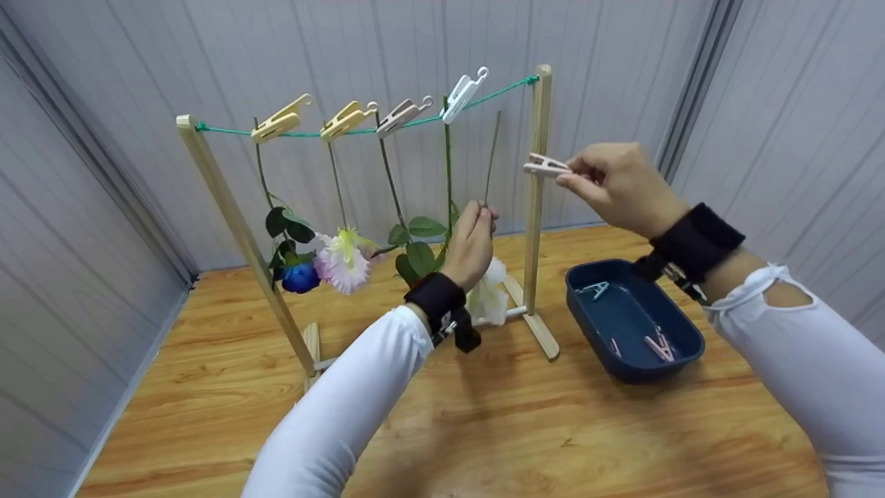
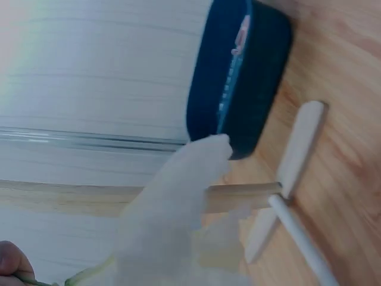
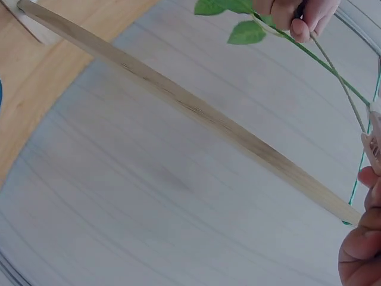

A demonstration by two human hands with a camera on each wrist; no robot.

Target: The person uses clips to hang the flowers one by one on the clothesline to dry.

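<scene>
My left hand [image 1: 471, 242] pinches the thin stem [image 1: 492, 152] of a white artificial flower [image 1: 488, 304], whose bloom hangs downward, partly behind the wrist. The stem's bare end points up, below the green line [image 1: 511, 88]. In the left wrist view the white petals [image 2: 172, 208] fill the middle. Right of the stem, my right hand [image 1: 619, 183] pinches a pale pink clothespin [image 1: 546, 166] by its handle end, its nose toward the rack's right post [image 1: 539, 124]. On the line, a white clothespin [image 1: 463, 97] holds the nearest green stem [image 1: 448, 166].
Two yellow clothespins [image 1: 276, 127] and a greyish one [image 1: 402, 119] hold more stems, including a blue flower [image 1: 301, 277] and a pink-white one [image 1: 343, 263]. A dark blue basin [image 1: 601, 346] with several clothespins stands right of the wooden rack, under my right forearm.
</scene>
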